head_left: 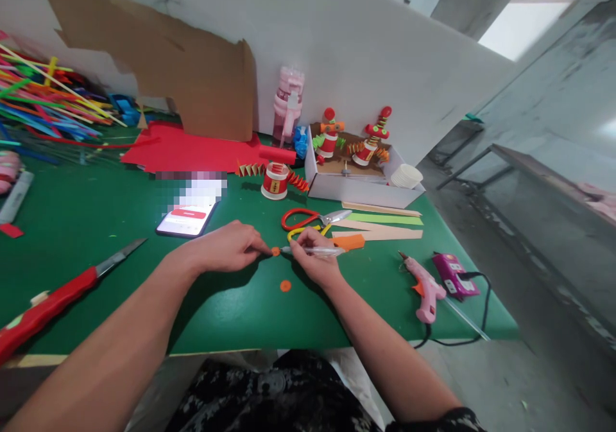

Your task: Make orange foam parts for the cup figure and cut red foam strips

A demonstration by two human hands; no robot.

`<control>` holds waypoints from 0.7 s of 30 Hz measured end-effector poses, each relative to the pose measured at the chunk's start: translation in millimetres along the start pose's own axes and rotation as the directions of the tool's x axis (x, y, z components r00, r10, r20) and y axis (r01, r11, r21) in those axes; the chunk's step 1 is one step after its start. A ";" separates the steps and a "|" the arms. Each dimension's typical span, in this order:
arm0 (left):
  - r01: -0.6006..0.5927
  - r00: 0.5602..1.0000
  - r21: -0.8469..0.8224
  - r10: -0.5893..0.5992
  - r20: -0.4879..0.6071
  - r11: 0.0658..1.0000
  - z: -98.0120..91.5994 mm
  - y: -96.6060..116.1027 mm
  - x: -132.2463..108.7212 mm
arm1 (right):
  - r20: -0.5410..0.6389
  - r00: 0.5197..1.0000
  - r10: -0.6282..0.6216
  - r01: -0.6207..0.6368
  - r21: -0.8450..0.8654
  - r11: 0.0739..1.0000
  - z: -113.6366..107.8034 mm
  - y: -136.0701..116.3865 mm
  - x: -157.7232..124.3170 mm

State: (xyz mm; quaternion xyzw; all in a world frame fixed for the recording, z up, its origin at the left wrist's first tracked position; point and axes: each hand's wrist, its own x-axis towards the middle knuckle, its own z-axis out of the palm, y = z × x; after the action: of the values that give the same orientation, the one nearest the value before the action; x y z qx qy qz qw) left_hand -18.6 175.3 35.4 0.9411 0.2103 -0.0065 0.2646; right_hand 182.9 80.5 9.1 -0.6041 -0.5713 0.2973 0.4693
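My left hand (237, 247) rests on the green table with its fingers curled. Its index fingertip presses the left edge of a small orange paper disc (276, 251) against the surface. A clear-barrelled pen (315, 251) is gripped in my right hand (315, 259), its tip at the disc's right side. Nearer to me lies a second orange disc (285, 285) with a small mark at its centre. Just beyond my right hand are red-handled scissors (312, 219) and a yellow-handled pair (308, 232), partly hidden. An orange paper piece (350, 242) lies beside the pen's rear end.
A red-handled knife (72, 294) and a phone (187, 210) lie left. A pink glue gun (423, 287) with a cord is right. Paper-cup figures stand by and in a white box (360, 188). Behind are red sheets (192, 153), a pink bottle (289, 104) and colourful sticks (43, 92).
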 end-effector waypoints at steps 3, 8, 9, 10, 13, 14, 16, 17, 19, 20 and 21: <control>0.000 1.000 -0.001 0.000 -0.001 1.000 0.0 0.2 0.3 | 0.025 1.000 -0.012 0.012 0.005 1.000 1.2 -0.3 -1.0; -0.001 1.000 0.000 0.001 0.014 1.000 -0.1 -1.3 0.6 | 0.039 0.999 -0.010 0.011 -0.013 1.000 1.3 -1.1 -1.6; -0.003 1.000 -0.001 0.003 0.008 1.000 0.5 -2.1 0.5 | 0.039 0.999 -0.008 0.009 -0.019 1.000 1.3 -1.4 -1.6; -0.007 1.000 -0.004 0.007 -0.003 1.000 1.3 -2.9 0.5 | 0.040 0.999 -0.007 0.008 -0.026 1.000 1.4 -1.7 -1.6; -0.022 0.999 -0.030 0.020 -0.050 0.999 3.7 -5.3 0.2 | 0.041 0.999 -0.009 0.010 -0.045 0.999 1.7 -2.2 -1.6; -0.024 0.998 -0.038 0.022 -0.061 0.999 4.1 -5.7 0.1 | 0.044 0.999 -0.010 0.013 -0.047 0.999 1.7 -2.3 -1.6; -0.020 0.998 -0.045 0.018 -0.061 0.999 4.3 -5.8 -0.1 | 0.052 0.999 -0.014 0.016 -0.044 0.999 1.7 -2.0 -1.7; -0.016 0.998 -0.042 0.014 -0.054 0.999 4.0 -5.4 -0.2 | 0.056 0.998 -0.015 0.018 -0.044 0.999 1.7 -1.7 -1.7; -0.007 0.999 -0.035 0.005 -0.039 0.999 2.8 -4.2 -0.2 | 0.057 0.998 -0.018 0.020 -0.048 0.999 1.5 -0.9 -1.5; -0.003 0.999 -0.031 0.002 -0.034 1.000 2.1 -3.4 -0.2 | 0.054 0.998 -0.018 0.020 -0.052 0.998 1.5 -0.5 -1.4; 0.001 1.000 -0.029 -0.002 -0.030 1.000 1.4 -2.6 -0.1 | 0.049 0.999 -0.016 0.019 -0.055 0.998 1.4 -0.2 -1.3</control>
State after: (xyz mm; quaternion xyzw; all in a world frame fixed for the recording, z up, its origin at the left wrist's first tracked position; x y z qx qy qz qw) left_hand -19.6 176.6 33.0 0.9371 0.2148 0.0103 0.2749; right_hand 181.3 79.6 8.5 -0.6044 -0.5959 0.2920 0.4409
